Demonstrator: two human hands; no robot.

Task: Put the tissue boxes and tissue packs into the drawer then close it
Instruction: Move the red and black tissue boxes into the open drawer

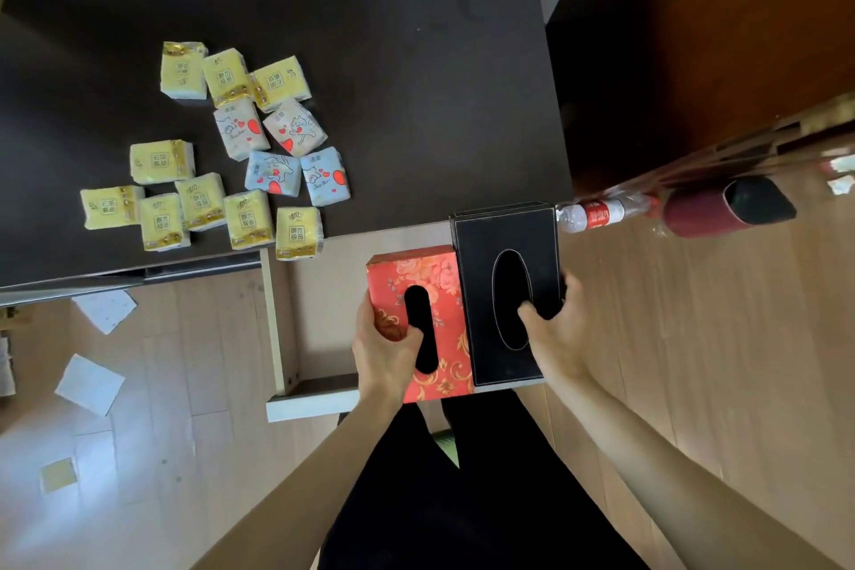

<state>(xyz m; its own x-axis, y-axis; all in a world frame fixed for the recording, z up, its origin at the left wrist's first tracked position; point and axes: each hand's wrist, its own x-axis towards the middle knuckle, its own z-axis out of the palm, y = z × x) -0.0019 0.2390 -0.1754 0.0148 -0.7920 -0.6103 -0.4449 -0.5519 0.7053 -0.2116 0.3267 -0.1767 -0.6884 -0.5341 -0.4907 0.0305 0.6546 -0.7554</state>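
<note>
The pale wooden drawer (pixel 276 329) stands pulled out from under the dark desk (pixel 370 37). Over its right half I hold two tissue boxes side by side. My left hand (pixel 386 352) grips the red floral tissue box (pixel 444 287), thumb in its slot. My right hand (pixel 553 329) grips the black tissue box (pixel 502 231), thumb in its oval opening. Several tissue packs lie on the desk at the left: yellow ones (pixel 247 220), white ones with red hearts (pixel 240 127) and blue ones (pixel 324 175).
A plastic bottle with a red label (pixel 597 214) and a dark red cylinder (pixel 726 206) lie on the floor right of the desk. Loose paper sheets (pixel 90 384) are scattered on the wooden floor at the left. My dark-clothed legs fill the bottom middle.
</note>
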